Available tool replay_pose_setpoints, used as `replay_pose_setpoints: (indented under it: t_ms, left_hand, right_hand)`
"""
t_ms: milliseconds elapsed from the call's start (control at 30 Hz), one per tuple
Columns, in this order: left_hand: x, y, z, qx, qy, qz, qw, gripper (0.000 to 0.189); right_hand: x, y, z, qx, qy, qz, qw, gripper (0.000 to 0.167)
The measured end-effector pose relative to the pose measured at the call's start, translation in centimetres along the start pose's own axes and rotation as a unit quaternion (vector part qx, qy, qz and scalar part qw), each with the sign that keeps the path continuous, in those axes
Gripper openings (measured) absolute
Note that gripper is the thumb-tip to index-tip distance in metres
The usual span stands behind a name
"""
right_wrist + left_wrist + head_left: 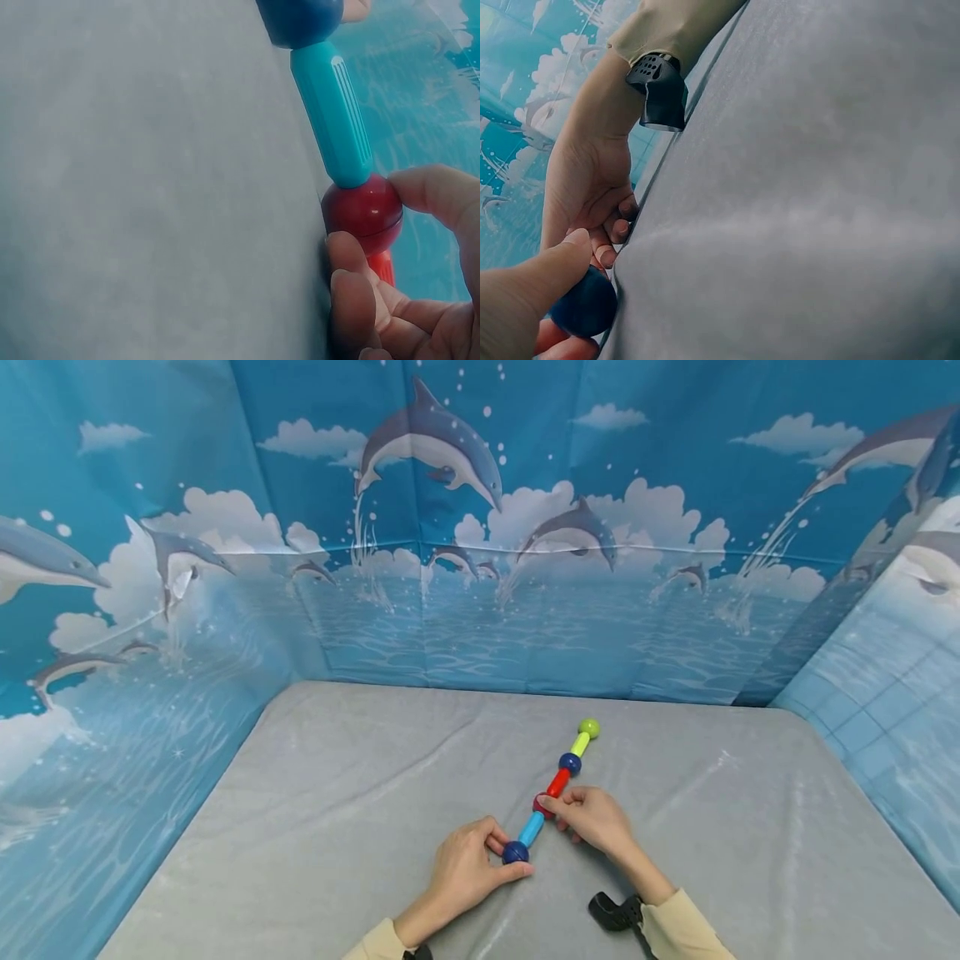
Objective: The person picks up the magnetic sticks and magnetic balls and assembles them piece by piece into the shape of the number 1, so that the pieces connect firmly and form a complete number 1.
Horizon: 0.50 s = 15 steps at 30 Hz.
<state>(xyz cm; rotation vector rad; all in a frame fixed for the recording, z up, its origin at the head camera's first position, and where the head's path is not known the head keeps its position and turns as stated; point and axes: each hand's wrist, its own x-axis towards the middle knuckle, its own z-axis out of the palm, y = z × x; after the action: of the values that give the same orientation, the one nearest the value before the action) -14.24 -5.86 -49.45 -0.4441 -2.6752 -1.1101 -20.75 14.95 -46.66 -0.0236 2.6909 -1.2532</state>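
Observation:
A chain of balls and rods lies slantwise on the grey cloth. From its far end run a lime ball (pixel 589 727), a lime rod (pixel 581 744), a navy ball (pixel 570 764), a red rod (pixel 558 782), a dark red ball (pixel 366 214), a light blue rod (pixel 332 112) and a navy ball (pixel 586 302) at the near end. My left hand (pixel 467 867) pinches that near navy ball between thumb and fingers. With thumb and fingertips, my right hand (pixel 592 818) grips the dark red ball, partly covering it in the head view.
Grey cloth (pixel 360 760) covers the table. A dolphin-and-sea curtain (pixel 480 627) hangs behind it and along both sides. Black wrist mounts show on both arms; the right one (pixel 617 912) sticks out over the table.

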Motion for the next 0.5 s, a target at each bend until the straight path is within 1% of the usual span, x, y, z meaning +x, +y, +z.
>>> replay_pose_setpoints:
  t_ms: [100,333,500]
  left_hand:
    - [-0.04,0.06,0.13,-0.005,-0.006,0.002,1.0000,0.041]
    - [-0.05,-0.11,-0.07,-0.001,-0.008,0.004,1.0000,0.041]
    - [-0.03,-0.07,-0.25,-0.001,-0.016,0.009,0.9998,0.041]
  right_hand:
    - [-0.09,0.18,-0.01,-0.002,0.004,-0.002,1.0000,0.044]
    - [-0.03,0.25,0.34,0.007,0.005,-0.020,0.9998,0.044]
    - [-0.02,0.19,0.55,0.009,0.012,-0.017,0.9997,0.041]
